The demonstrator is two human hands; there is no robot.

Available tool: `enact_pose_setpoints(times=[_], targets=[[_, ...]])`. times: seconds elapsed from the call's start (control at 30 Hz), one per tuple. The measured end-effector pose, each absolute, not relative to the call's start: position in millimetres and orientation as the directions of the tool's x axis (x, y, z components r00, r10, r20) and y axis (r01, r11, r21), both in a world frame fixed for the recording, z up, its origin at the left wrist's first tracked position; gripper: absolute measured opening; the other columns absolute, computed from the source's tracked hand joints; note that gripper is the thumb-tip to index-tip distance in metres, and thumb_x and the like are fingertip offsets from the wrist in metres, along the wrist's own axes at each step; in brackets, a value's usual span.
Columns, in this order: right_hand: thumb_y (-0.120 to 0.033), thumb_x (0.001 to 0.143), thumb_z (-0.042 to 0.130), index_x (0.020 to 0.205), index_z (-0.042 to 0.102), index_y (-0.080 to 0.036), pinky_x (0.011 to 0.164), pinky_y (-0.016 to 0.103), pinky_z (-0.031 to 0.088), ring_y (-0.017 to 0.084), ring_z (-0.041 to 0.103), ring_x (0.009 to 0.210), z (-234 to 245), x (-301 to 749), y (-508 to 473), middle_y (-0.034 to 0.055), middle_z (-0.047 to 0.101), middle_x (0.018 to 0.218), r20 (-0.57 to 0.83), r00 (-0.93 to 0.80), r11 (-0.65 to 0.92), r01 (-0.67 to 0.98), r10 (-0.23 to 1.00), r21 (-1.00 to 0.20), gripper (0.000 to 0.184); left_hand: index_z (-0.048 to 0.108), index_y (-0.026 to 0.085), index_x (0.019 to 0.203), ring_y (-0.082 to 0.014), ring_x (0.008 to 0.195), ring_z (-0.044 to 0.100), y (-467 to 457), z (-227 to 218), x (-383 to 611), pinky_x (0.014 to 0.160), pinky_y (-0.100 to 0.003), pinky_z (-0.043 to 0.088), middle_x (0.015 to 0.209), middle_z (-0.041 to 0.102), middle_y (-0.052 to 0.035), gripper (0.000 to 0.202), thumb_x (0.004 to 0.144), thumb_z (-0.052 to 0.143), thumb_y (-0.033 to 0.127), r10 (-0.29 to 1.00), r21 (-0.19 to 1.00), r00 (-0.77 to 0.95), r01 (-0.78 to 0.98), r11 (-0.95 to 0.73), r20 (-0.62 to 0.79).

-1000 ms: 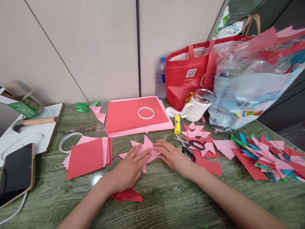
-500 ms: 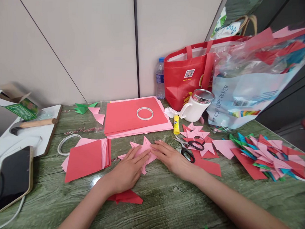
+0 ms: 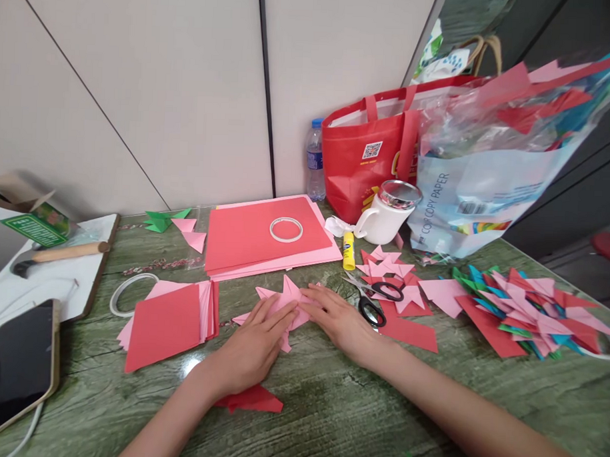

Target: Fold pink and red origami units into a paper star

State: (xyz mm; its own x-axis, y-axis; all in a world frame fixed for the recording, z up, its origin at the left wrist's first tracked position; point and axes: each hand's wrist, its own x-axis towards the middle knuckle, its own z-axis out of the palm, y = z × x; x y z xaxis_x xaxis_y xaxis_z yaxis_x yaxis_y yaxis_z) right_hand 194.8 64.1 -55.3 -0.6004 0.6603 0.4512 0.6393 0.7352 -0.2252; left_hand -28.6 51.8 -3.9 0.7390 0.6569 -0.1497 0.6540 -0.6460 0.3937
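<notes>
one pink paper star (image 3: 288, 293): lying at the middle of the green table (image 3: 348, 417), under both hands. one left hand (image 3: 257, 343): laid flat over the star's near left part, fingers extended, gripping nothing. one right hand (image 3: 340, 318): fingertips at the star's right edge; cannot tell whether they pinch it. one red folded paper (image 3: 259, 399): near side, just beside the left hand. one stack of paper squares (image 3: 164, 327): left. one pair of scissors (image 3: 366, 300): right of the right hand. one yellow glue stick (image 3: 349, 251): farther off.
</notes>
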Motion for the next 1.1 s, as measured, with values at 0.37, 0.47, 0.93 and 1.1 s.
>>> enact_pose_setpoints(times=[0.37,0.47,0.93,1.1], targets=[[-0.009,0.088,0.043,0.124,0.048,-0.013,0.103,0.045,0.04,0.024,0.042,0.127,-55,192,62,0.013,0.057,0.124,0.412,-0.58,0.705,0.646,0.703,-0.293,0.036,0.019,0.023,0.143,-0.0268,0.139,0.004,51,2,-26,0.111,-0.05,0.02,0.152,0.021,-0.0033,0.058,0.088,0.032,0.012,0.651,0.381,0.735,0.665,-0.642,-0.188],[-0.01,0.088,0.043,0.13,0.041,-0.014,0.102,0.046,0.04,0.024,0.043,0.125,-57,191,63,0.0147,0.054,0.127,0.387,-0.545,0.665,0.664,0.744,-0.343,0.042,0.022,0.021,0.143,-0.0258,0.14,0.004,51,2,-27,0.111,-0.049,0.021,0.151,0.023,-0.0045,0.053,0.091,0.03,0.015,0.654,0.376,0.735,0.665,-0.645,-0.178],[-0.01,0.082,0.048,0.144,0.001,-0.02,0.095,0.046,0.045,0.022,0.049,0.12,-52,185,61,0.0127,0.059,0.121,0.297,-0.399,0.493,0.614,0.867,-0.616,0.078,0.021,0.02,0.142,-0.0247,0.14,0.001,52,-4,-31,0.111,-0.047,0.021,0.151,0.024,-0.0039,0.053,0.09,0.028,0.013,0.652,0.399,0.74,0.654,-0.643,-0.163],[-0.007,0.084,0.044,0.137,0.032,-0.015,0.098,0.043,0.044,0.023,0.038,0.129,-61,184,57,0.0142,0.054,0.127,0.355,-0.461,0.578,0.707,0.813,-0.408,0.054,0.023,0.02,0.142,-0.0248,0.14,0.004,51,-5,-30,0.11,-0.048,0.022,0.149,0.027,-0.0049,0.052,0.09,0.027,0.014,0.65,0.398,0.747,0.644,-0.654,-0.14]])
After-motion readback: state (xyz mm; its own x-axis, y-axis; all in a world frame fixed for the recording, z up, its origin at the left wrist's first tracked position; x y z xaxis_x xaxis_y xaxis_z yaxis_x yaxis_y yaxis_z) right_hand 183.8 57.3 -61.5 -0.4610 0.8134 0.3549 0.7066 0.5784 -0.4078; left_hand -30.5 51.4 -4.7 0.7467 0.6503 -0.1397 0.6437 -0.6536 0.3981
